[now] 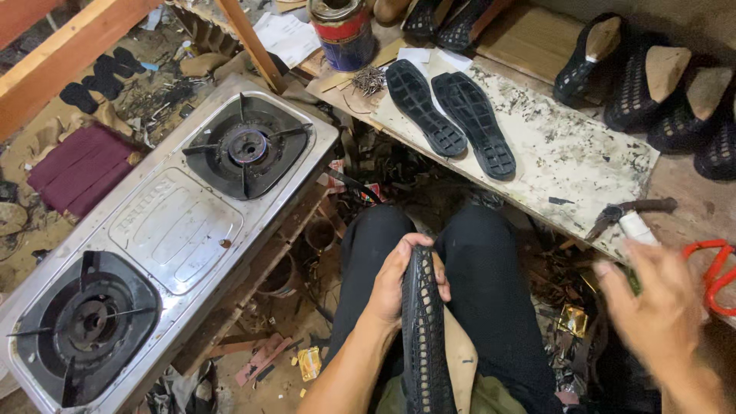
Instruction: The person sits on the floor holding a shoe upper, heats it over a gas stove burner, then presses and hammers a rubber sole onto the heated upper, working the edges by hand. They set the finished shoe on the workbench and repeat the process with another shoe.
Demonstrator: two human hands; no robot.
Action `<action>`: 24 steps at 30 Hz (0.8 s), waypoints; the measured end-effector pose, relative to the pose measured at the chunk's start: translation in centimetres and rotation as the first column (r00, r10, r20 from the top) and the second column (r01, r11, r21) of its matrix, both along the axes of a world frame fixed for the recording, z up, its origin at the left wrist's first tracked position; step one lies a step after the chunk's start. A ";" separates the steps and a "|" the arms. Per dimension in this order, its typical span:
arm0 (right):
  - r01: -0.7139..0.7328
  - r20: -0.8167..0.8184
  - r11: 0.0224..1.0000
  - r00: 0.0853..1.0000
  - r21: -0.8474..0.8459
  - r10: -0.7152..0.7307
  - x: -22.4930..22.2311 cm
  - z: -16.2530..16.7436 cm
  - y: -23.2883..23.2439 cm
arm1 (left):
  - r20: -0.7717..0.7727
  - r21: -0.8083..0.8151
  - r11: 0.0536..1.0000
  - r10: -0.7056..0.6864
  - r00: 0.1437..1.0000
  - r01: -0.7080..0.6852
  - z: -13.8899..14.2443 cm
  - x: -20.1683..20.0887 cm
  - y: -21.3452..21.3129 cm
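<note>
Shoemaking at a cluttered floor bench: my left hand grips a black woven shoe upper stretched over a pale wooden last, held over my lap between my knees in black trousers. Its surface is an open lattice of small holes, dark and matte, with the light last showing along its right edge. Its long axis runs nearly straight away from me, one rounded end pointing up toward the bench and the other dropping out of view at the bottom. My fingers wrap around that upper end, thumb on the near side.

My right hand hangs blurred at the right, fingers loosely spread and empty as far as I can see, near a pair of pincers and a white tube on the bench edge, with red-handled scissors just beyond.

Two black soles lie side by side, tread up, on the speckled board. More lasted black uppers line the top right. A two-burner steel stove sits at my left, a paint-stained can above it.
</note>
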State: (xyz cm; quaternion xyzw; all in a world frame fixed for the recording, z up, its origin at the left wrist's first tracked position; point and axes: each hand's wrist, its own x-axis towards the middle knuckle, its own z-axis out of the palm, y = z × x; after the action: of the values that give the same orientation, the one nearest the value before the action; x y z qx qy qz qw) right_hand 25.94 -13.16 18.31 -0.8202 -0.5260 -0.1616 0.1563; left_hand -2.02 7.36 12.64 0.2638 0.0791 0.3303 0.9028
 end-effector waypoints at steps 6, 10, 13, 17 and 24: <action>-0.219 -0.977 0.974 -0.213 0.062 0.014 -14.5 -4.7 1.2 | 0.136 -0.089 0.992 0.105 0.985 -0.093 1.5 2.7 -0.9; -0.314 -0.987 0.936 -0.044 0.160 0.154 -16.6 -6.2 -0.2 | 0.002 0.187 0.978 0.088 0.996 -0.087 3.9 2.4 -0.8; -0.257 -0.720 0.875 0.497 0.411 0.484 -14.3 -4.3 -1.4 | -0.070 0.460 0.885 -0.048 0.996 0.076 5.8 -0.3 -0.7; -0.343 -0.341 0.863 0.814 0.370 0.470 -11.0 -1.2 -1.9 | -0.257 0.487 0.839 -0.128 0.958 0.243 6.7 -2.3 -1.8; -0.312 -0.233 0.917 0.900 0.246 0.369 -10.1 -0.1 -3.1 | -0.074 0.537 0.836 -0.086 0.994 0.113 6.0 -1.8 -2.7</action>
State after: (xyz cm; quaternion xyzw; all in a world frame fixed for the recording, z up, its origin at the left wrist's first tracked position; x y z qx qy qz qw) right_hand 15.81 -16.24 18.25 -0.7091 -0.6158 -0.0690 0.3365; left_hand -3.86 4.66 18.60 0.5186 -0.0098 0.2856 0.8059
